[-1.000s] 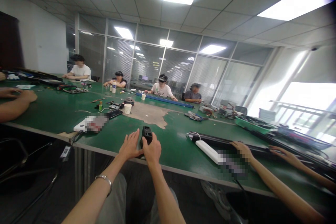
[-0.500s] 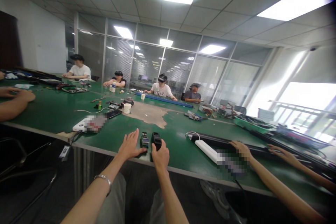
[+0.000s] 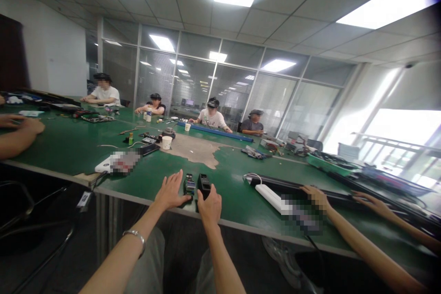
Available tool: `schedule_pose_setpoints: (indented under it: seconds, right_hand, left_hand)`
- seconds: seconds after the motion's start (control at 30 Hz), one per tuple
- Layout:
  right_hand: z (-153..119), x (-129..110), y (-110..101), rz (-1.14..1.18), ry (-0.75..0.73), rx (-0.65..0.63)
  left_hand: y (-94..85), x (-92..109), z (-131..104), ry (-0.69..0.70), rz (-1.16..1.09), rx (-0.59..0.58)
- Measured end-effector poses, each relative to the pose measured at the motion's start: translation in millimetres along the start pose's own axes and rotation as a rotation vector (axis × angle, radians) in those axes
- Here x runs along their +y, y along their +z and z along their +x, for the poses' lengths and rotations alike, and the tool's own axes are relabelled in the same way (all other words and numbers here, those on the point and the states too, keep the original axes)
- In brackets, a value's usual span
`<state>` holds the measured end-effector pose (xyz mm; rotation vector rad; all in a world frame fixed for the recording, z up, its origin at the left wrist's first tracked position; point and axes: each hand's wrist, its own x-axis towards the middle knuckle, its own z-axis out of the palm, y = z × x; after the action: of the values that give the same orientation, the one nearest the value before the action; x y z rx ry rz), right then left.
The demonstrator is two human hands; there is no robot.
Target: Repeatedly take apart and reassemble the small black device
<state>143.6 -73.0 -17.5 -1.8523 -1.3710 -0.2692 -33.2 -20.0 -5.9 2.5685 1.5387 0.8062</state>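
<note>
My left hand (image 3: 171, 191) lies low over the table with its fingers stretched out and its thumb pointing right. The thumb tip is close to the near end of a small circuit board (image 3: 189, 184) with green and silver parts. To the right of that board is a black, box-like plastic case (image 3: 204, 183). My right hand (image 3: 210, 204) is at the near end of the case, thumb on its left side and fingers on its right. The palm side and part of the case are hidden by the hand.
A paper cup (image 3: 167, 142) stands beyond my hands on the green table (image 3: 144, 186). A white power strip (image 3: 272, 197) lies to the right, beside a co-worker's hand (image 3: 315, 197). Another white power strip (image 3: 105, 164) is at left. Several people sit across the table.
The black case and my right hand have shifted very slightly left. My left hand stays nearly still, with its fingers spread.
</note>
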Motion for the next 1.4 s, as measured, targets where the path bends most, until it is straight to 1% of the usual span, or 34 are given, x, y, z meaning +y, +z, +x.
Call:
schedule_pose_setpoints:
  seconds: [0.1,0.17,0.27,0.37,0.43,0.5,0.57,0.7,0.87,1.0,1.07,1.27,1.4]
  right_hand:
    - [1,-2,-4,0.022,0.045,-0.039]
    - [4,-5,-7,0.062,0.111,-0.062]
    - [11,-12,-14,0.163,0.172,-0.043]
    - [19,-26,-21,0.281,0.119,0.021]
    - [22,-38,-26,0.326,0.070,0.031]
    - [22,-49,-28,0.327,0.038,0.005]
    - [20,-58,-28,0.294,0.019,-0.048]
    - [13,-68,-25,0.188,0.012,-0.142]
    - [10,-71,-21,0.086,0.006,-0.186]
    - [10,-72,-18,0.010,0.016,-0.297]
    - [9,-71,-17,-0.003,0.013,-0.332]
    - [3,-66,-14,0.018,-0.045,-0.276]
    - [1,-65,-13,0.017,-0.036,-0.284]
  left_hand:
    - [0.1,0,0,0.001,0.003,-0.009]
    - [0.4,-1,0,0.003,0.003,-0.010]
    - [1.0,-1,0,0.007,0.002,0.007]
    - [2.0,-2,0,0.011,0.002,0.017]
    - [2.9,-2,0,0.009,0.003,0.016]
    - [3.6,-2,-1,0.009,0.002,0.018]
    - [4.1,-3,-1,0.011,-0.004,0.013]
    - [4.6,-3,-1,0.007,-0.018,0.016]
    - [3.6,-1,-1,-0.014,-0.024,0.024]
    - [1.5,1,-2,-0.026,-0.036,0.009]
    - [0.8,1,-2,-0.027,-0.038,0.004]
    - [1.6,1,-1,-0.039,-0.027,-0.007]
    - [2.8,1,0,-0.051,-0.016,-0.007]
